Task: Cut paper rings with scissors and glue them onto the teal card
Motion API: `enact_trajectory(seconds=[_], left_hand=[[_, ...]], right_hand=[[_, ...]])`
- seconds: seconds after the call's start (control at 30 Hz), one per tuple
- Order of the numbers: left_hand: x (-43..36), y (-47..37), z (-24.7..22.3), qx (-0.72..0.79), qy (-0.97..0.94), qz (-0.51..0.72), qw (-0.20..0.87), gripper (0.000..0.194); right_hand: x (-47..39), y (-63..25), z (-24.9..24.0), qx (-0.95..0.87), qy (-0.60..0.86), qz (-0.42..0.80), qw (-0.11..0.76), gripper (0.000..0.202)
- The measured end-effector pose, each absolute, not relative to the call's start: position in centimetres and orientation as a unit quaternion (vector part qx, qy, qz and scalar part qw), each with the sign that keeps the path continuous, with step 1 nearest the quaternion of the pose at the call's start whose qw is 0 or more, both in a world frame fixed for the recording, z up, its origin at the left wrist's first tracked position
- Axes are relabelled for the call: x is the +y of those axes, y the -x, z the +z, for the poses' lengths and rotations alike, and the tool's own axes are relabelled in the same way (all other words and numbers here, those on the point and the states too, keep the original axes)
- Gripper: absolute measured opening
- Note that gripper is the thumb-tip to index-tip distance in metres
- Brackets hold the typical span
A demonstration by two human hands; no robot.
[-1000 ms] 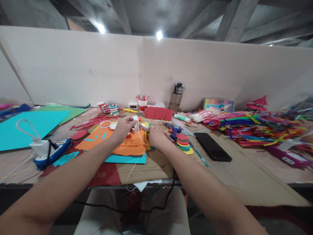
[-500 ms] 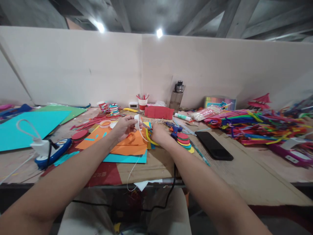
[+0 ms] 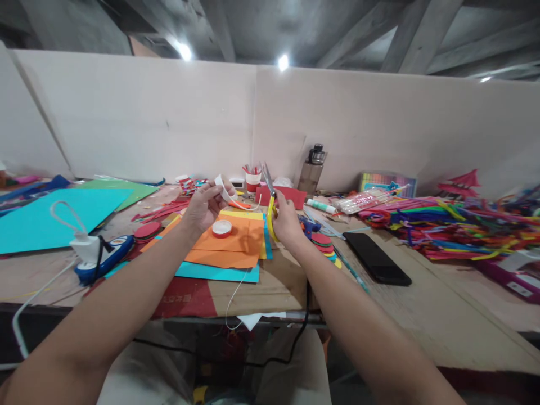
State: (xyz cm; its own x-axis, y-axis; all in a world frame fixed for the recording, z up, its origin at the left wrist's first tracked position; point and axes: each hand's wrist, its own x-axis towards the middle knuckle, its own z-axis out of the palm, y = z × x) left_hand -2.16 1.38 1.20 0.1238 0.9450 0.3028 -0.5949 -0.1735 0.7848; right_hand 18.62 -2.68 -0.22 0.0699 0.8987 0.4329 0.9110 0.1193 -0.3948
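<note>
—Two hands raised; what is the biggest thing around you?

—A broad, flat turquoise sheet (image 3: pixel 59 216) on the left, uncut as far as I can see of it. Next in size are the thin, flat orange sheets (image 3: pixel 236 253), layered in front of me near the middle.

—And the scissors?

—The yellow-handled metal scissors (image 3: pixel 270 214) are in my right hand (image 3: pixel 289 219), fingers curled snugly at the handles, blades pointing up and to the far side. How wide the blades stand, I can't tell.

—What about the other side?

—My left hand (image 3: pixel 206 205) has thumb and fingers pinched together on a narrow, curled white strip (image 3: pixel 225 190), left of the scissors and apart from the blades. I'd judge that piece half-worked: nothing is being cut right now, and whether its ends are trimmed I can't make out.

—What looks finished?

—The stacks, I'd say: flat, round, many-coloured discs (image 3: pixel 322 240) on the right and flat, round red discs (image 3: pixel 147 230) on the left, already shaped.

—And smallest?

—The low, round red-and-white tub (image 3: pixel 221 228), resting on the orange sheets, with neither hand on it.
</note>
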Motion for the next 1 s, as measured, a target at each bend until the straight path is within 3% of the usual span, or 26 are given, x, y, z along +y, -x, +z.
enact_trajectory(seconds=[0.1, 0.4, 0.63, 1.0], left_hand=[[2.0, 2.6, 1.1, 0.223, -0.376, 0.679, 0.59, 0.015], [2.3, 1.9, 0.0, 0.274, -0.366, 0.704, 0.544, 0.018], [1.8, 1.6, -0.1, 0.27, -0.375, 0.716, 0.523, 0.026], [2.1, 1.3, -0.4, 0.255, -0.352, 0.729, 0.529, 0.016]], right_hand=[[-3.1, -18.2, 0.0, -0.704, 0.631, -0.032, 0.325, 0.065], [-4.5, -17.0, -0.8, -0.768, 0.551, 0.014, 0.325, 0.041], [-4.3, -16.7, -1.5, -0.778, 0.526, -0.005, 0.344, 0.046], [-4.9, -16.5, -1.4, -0.782, 0.545, -0.002, 0.301, 0.049]])
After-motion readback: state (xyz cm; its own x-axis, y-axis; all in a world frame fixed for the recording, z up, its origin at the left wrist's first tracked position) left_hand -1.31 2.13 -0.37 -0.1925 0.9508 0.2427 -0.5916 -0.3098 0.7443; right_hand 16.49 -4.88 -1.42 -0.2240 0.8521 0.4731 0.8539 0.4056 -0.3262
